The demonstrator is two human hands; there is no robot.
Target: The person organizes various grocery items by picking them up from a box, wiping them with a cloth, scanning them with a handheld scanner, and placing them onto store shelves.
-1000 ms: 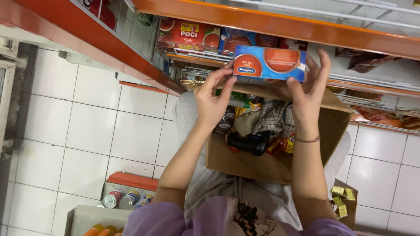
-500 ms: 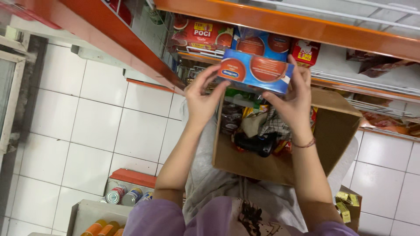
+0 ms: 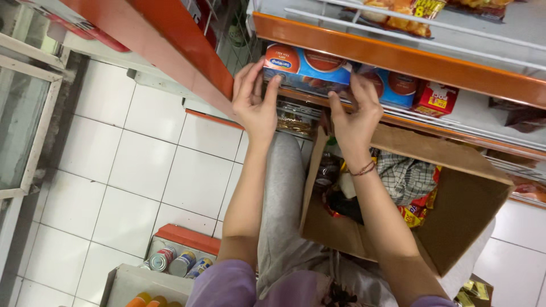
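Blue-and-orange box (image 3: 307, 69) held level at the lip of the orange-edged shelf (image 3: 432, 62), just beside a matching box (image 3: 392, 85) so as to fit the row. Clamped end to end: left hand (image 3: 256, 102) at one side, fingers up its face, right hand (image 3: 355, 116) at the other, thumb under for support. Propped on the lap below, within easy reach, an open cardboard carton (image 3: 455, 210) of mixed packets.
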